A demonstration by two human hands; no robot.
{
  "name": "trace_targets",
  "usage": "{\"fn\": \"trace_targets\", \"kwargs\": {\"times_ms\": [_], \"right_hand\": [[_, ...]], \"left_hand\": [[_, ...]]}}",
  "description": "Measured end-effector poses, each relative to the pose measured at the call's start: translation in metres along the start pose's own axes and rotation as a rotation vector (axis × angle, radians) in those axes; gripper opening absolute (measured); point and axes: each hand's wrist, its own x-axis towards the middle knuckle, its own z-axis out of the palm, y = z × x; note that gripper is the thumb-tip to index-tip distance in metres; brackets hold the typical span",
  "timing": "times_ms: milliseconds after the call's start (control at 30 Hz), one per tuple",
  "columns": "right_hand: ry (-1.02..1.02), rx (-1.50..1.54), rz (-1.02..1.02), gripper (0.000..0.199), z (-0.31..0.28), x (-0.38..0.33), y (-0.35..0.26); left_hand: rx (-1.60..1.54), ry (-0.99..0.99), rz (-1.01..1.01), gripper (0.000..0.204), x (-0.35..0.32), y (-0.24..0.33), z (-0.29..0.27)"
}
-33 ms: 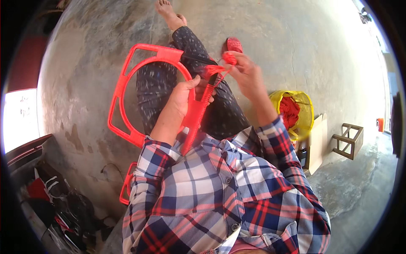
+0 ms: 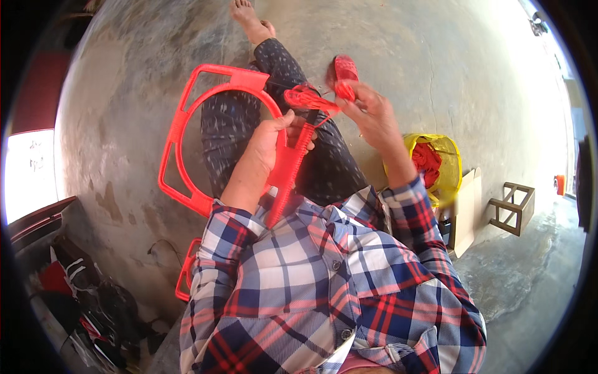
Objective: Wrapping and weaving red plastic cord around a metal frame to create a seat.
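Note:
A red frame [image 2: 167, 156] with a round opening is tilted above my legs. One of its bars [image 2: 288, 190] is wound with tight turns of red cord; a bare black stretch shows above the winding. My left hand [image 2: 269, 140] is closed around the frame beside that bar. Off to the right, my right hand [image 2: 369, 112] pinches a small bundle of red cord [image 2: 344, 92]. Loose loops of red cord [image 2: 305, 98] hang between it and the bar's upper end. A thin strand runs down to the winding.
To my right stands a yellow basket [image 2: 460, 163] with red cloth-like material [image 2: 426, 163] inside. Near it are a cardboard piece [image 2: 470, 212] and a small wooden stool [image 2: 514, 209]. A red slipper [image 2: 344, 67] lies ahead. Dark clutter [image 2: 103, 305] and another red frame [image 2: 187, 271] are at left.
My right hand has shifted slightly right and down with the cord bundle. The loose loops now spread wider, left of the bundle. My left hand and the frame hold still.

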Motion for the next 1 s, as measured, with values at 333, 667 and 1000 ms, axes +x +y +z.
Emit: {"fn": "trace_targets", "kwargs": {"times_ms": [333,667,1000], "right_hand": [[0.429,1.348,0.129,0.018,-0.135,-0.127,0.093],[0.667,1.221,0.523,0.008,-0.075,-0.111,0.130],[-0.238,0.669,0.429,0.019,0.043,-0.044,0.023]], "left_hand": [[-0.013,-0.096,0.028,0.038,0.000,0.008,-0.009],[-0.047,-0.097,-0.026,0.039,0.003,0.007,-0.011],[-0.103,-0.165,-0.042,0.038,0.006,0.006,-0.013]]}}
